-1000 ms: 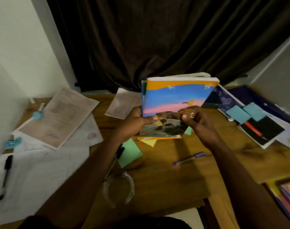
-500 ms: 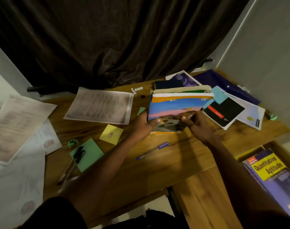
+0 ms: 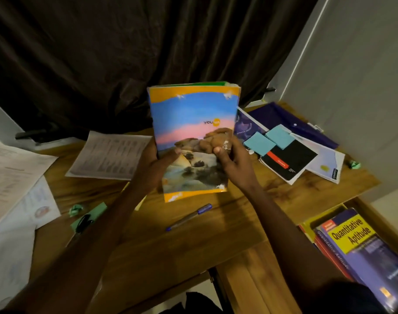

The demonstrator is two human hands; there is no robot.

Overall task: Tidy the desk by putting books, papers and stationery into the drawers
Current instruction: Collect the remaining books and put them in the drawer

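both hands hold a glossy notebook [image 3: 193, 132] with an orange border and a blue-and-pink sky over rocks and sea. it stands upright above the middle of the brown wooden desk [image 3: 216, 236], clear of the surface. a strip of green shows behind its top edge, so more than one book may be in the grip; i cannot tell how many.

the left hand [image 3: 156, 163] is closed on the notebook's left edge, thumb lying across the cover. the right hand [image 3: 233, 159] is closed on the right edge, its fingers curled over the front of the cover.

just near of the notebook a blue ballpoint pen [image 3: 189, 216] lies slanted on the desk. to the left are a green sticky pad [image 3: 96, 211] with a black object on it, a crumpled green scrap [image 3: 75, 209] and a printed white sheet [image 3: 109, 155]; more white papers [image 3: 12, 173] overlap at the far left edge.

to the right lie two light blue sticky notes [image 3: 259, 143] on a black booklet with a red stripe [image 3: 293, 162], with a dark purple plastic folder [image 3: 282, 116] farther back.

at the near right an open wooden drawer [image 3: 379, 214] holds a yellow-and-purple "quantitative aptitude" book [image 3: 356, 236] on top of others.

a dark brown curtain [image 3: 148, 53] hangs behind the desk.
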